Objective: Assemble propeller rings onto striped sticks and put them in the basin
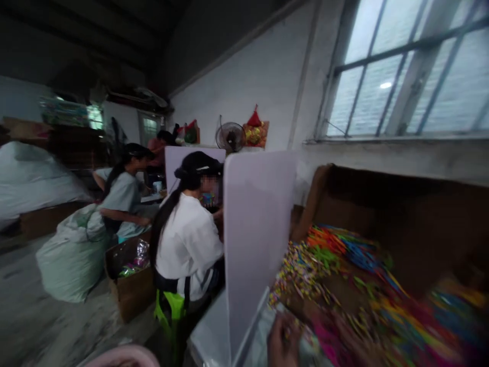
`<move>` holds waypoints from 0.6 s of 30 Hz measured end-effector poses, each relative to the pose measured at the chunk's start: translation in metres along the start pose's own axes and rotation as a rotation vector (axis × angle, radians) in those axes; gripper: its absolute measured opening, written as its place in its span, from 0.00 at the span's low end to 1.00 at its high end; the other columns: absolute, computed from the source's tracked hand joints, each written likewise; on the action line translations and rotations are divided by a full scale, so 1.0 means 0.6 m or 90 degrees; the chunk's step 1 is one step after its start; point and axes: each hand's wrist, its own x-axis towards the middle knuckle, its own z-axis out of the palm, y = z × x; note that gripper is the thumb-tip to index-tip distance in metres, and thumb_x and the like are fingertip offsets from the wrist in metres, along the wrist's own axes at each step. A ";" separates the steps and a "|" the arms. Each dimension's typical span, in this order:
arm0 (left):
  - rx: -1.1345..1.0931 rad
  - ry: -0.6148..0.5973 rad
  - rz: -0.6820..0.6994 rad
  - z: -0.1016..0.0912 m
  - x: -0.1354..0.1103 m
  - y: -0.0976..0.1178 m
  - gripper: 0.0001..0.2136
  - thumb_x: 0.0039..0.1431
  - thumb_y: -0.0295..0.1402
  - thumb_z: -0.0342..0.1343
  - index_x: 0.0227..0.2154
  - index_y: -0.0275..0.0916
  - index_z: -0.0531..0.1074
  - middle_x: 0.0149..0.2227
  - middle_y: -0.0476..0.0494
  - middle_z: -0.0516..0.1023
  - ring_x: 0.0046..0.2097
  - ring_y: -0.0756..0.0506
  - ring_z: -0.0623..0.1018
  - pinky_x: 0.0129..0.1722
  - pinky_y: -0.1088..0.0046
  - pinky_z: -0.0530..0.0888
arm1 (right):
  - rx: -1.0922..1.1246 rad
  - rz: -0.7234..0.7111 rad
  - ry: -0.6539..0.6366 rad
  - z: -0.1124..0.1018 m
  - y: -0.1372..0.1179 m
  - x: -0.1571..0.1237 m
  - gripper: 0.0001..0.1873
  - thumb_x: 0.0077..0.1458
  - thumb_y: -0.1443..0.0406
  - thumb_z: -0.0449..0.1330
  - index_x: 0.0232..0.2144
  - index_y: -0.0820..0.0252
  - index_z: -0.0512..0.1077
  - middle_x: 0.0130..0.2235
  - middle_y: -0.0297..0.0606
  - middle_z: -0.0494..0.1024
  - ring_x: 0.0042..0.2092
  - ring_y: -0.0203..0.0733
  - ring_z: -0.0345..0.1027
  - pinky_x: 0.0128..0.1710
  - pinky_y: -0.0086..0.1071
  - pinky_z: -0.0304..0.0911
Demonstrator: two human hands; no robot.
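Note:
Only one of my hands (283, 340) shows, at the bottom edge just right of centre; I cannot tell which hand it is. It is blurred and its fingers seem curled round some small colourful pieces. It rests at the near edge of a heap of many small multicoloured pieces (344, 285). The heap lies in a brown cardboard enclosure (401, 204) on my bench. No other hand of mine is in view.
A white divider panel (255, 229) stands left of the heap. Beyond it a person in a white shirt (187, 239) sits working, with others behind. A stuffed white sack (72, 255) and an open cardboard box (132, 280) stand on the floor. A window (412, 66) is above.

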 end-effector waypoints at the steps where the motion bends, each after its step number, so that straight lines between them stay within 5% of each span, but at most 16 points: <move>1: -0.007 -0.002 -0.017 0.008 -0.007 0.007 0.14 0.68 0.40 0.56 0.51 0.40 0.73 0.51 0.40 0.76 0.47 0.42 0.78 0.46 0.60 0.78 | 0.050 0.034 -0.009 -0.002 0.001 -0.013 0.21 0.57 0.47 0.64 0.52 0.38 0.72 0.54 0.41 0.76 0.51 0.52 0.74 0.36 0.42 0.75; 4: -0.036 -0.008 -0.059 0.028 -0.024 0.034 0.16 0.70 0.45 0.50 0.47 0.37 0.72 0.43 0.41 0.77 0.43 0.44 0.77 0.45 0.64 0.75 | 0.221 0.115 -0.011 -0.007 -0.008 -0.043 0.25 0.52 0.41 0.63 0.46 0.45 0.76 0.47 0.41 0.82 0.48 0.55 0.78 0.36 0.44 0.78; 6: -0.056 -0.020 -0.068 0.035 -0.029 0.057 0.17 0.70 0.46 0.48 0.46 0.38 0.71 0.41 0.43 0.76 0.43 0.45 0.76 0.45 0.69 0.72 | 0.430 0.172 -0.011 -0.015 -0.018 -0.053 0.25 0.44 0.47 0.71 0.42 0.50 0.77 0.44 0.41 0.83 0.46 0.54 0.79 0.38 0.42 0.77; 12: -0.093 -0.130 -0.047 0.037 -0.038 0.126 0.16 0.66 0.47 0.55 0.45 0.39 0.72 0.32 0.50 0.74 0.33 0.48 0.72 0.38 0.75 0.69 | 0.528 0.219 -0.044 -0.078 -0.049 -0.091 0.22 0.42 0.54 0.75 0.38 0.56 0.78 0.38 0.40 0.84 0.33 0.47 0.79 0.27 0.35 0.74; 18: -0.061 -0.155 -0.013 0.043 -0.057 0.145 0.13 0.67 0.44 0.55 0.45 0.40 0.71 0.35 0.48 0.75 0.34 0.48 0.74 0.37 0.76 0.70 | 0.526 0.162 -0.106 -0.131 -0.050 -0.132 0.24 0.46 0.55 0.74 0.45 0.53 0.74 0.37 0.38 0.84 0.35 0.46 0.79 0.25 0.30 0.70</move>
